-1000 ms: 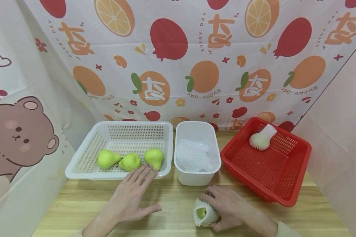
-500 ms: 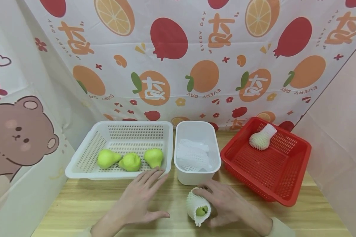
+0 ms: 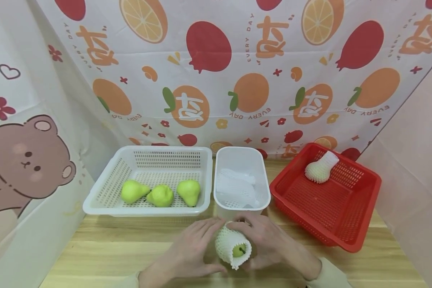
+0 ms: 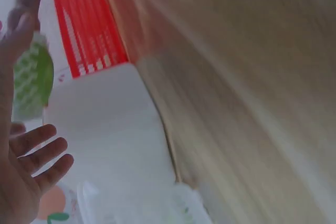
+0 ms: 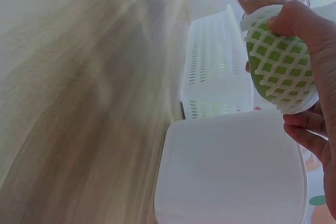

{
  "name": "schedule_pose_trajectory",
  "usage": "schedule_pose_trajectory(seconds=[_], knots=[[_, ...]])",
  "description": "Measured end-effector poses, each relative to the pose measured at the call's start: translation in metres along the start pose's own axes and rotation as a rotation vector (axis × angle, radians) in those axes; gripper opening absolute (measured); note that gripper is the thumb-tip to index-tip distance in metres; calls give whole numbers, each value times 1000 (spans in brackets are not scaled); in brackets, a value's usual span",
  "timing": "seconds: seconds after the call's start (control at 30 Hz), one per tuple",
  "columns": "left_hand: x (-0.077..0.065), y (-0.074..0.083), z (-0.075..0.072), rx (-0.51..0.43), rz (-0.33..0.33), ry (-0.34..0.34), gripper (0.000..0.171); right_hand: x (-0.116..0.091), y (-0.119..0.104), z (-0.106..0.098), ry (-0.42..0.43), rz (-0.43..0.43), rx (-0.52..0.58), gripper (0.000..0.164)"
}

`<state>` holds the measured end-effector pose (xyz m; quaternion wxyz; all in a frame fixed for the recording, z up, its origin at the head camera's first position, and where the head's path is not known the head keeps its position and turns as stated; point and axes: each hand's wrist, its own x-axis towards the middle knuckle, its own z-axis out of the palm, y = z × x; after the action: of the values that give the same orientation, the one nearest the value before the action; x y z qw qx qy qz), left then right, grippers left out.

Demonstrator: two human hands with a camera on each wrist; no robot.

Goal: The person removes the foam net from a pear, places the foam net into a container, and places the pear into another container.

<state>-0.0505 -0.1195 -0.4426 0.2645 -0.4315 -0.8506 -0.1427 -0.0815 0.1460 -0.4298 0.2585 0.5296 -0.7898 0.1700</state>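
My right hand (image 3: pixel 268 242) holds a green pear wrapped in a white foam net sleeve (image 3: pixel 224 245) just in front of the white tub. The pear's stem end shows through the sleeve's open mouth, facing me in the head view. In the right wrist view my thumb presses on the netted pear (image 5: pixel 283 59) and the fingers lie round its other side. At the pear's left, my left hand (image 3: pixel 189 250) has its fingertips close to the sleeve. The left wrist view shows this left hand (image 4: pixel 29 174) with spread fingers, beside the netted pear (image 4: pixel 29 82).
A white basket (image 3: pixel 104 210) at the left contains three bare pears (image 3: pixel 161 196). Beside it, the white tub (image 3: pixel 241 158) contains foam net sleeves (image 3: pixel 234 186). At the right, a red basket (image 3: pixel 320 208) contains another netted pear (image 3: pixel 318 170). A printed curtain (image 3: pixel 216 92) hangs behind.
My right hand has moved the netted pear leftward and turned its open end more toward me. My left hand has come right, from the white basket's front rim to the pear's side.
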Motion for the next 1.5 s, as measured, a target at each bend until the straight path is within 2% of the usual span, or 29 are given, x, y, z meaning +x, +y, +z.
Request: schedule_pose_trajectory(seconds=[0.1,0.27,0.47,0.73,0.9,1.07,1.3,1.5], knots=[[3,5,4,-72,-37,10,119,4,0,0,9,-10,7,102],[4,9,6,-103,-73,31,119,6,0,-1,25,-25,12,104],[6,7,7,-95,-44,82,119,5,0,-1,45,-30,17,102],[10,5,7,-112,-12,137,113,6,0,-5,64,-33,69,109],[14,2,8,-128,35,193,116,7,1,-6,78,-33,120,104],[16,0,8,-125,79,229,117,7,1,-8,81,-40,121,104],[16,-3,10,-141,70,232,113,10,1,-11,95,-34,110,97],[14,-6,11,-130,56,233,112,8,0,-22,47,17,56,98]])
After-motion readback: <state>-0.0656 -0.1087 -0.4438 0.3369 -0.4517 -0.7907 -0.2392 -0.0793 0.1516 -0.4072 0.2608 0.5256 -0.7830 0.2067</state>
